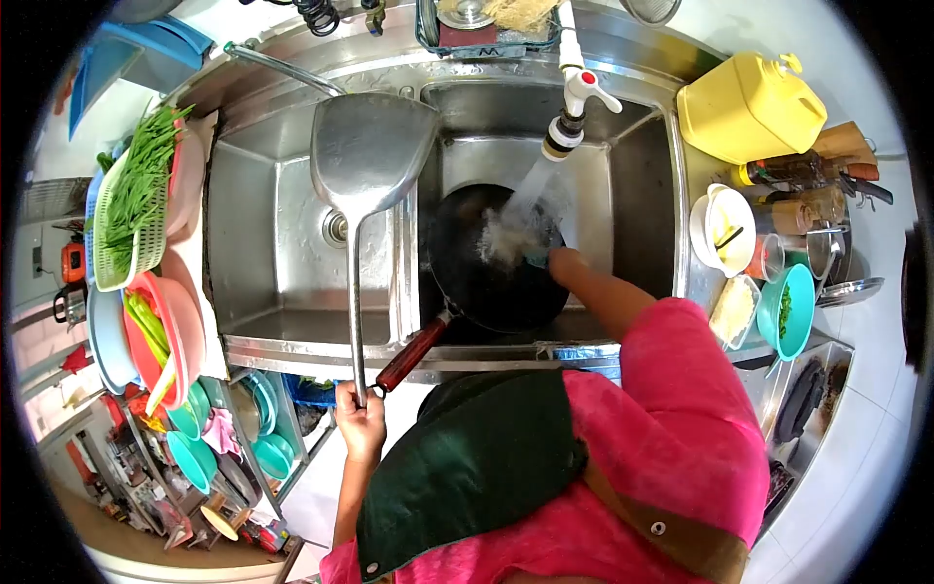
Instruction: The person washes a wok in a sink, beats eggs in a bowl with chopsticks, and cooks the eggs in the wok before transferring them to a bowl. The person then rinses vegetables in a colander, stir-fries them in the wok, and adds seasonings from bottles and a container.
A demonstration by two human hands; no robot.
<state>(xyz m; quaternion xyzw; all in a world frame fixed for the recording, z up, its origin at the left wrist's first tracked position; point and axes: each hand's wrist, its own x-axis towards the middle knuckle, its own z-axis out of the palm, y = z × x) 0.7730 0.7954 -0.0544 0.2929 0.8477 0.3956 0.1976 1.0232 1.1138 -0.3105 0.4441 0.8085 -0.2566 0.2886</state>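
A black wok [496,292] with a dark red handle sits in the right basin, under water running from the white tap [581,88]. My right hand [564,267] reaches into the wok beside the stream, closed on a small bluish-green thing that I cannot make out, partly hidden by splashing water. My left hand [360,420] is wrapped round the handle end of a large metal spatula [375,146], next to the tip of the wok's handle. The spatula's broad blade lies over the divider between the two basins.
Greens fill a basket [146,255] at the left, above a pink bowl [185,375] with green peppers. On the right stand a yellow jug [725,112], a white bowl [744,209], bottles and a teal bowl [800,336]. The left basin [258,234] has a drain.
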